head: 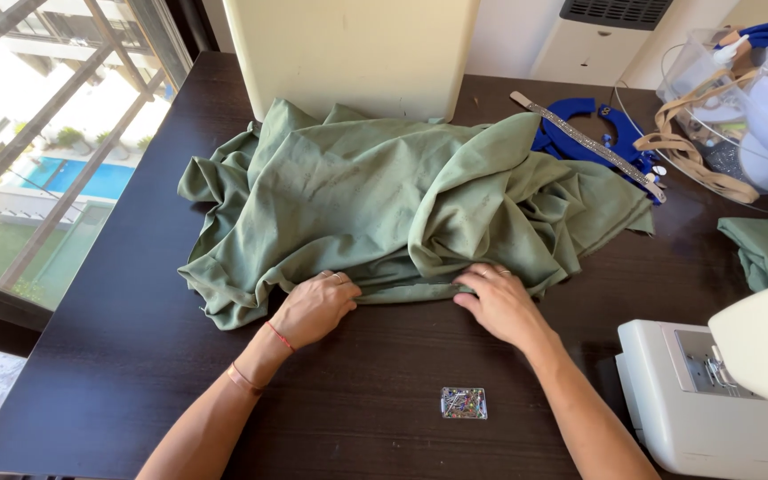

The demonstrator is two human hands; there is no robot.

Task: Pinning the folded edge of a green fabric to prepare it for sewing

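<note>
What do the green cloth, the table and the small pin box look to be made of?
Green cloth: soft matte woven or knit fabric, judging by its loose folds and creases. Table: dark brown wood or wood veneer, faint grain, low sheen. Pin box: clear hard plastic, since the coloured pin heads show through it. Both hands, left and right, press the cloth's edge.
</note>
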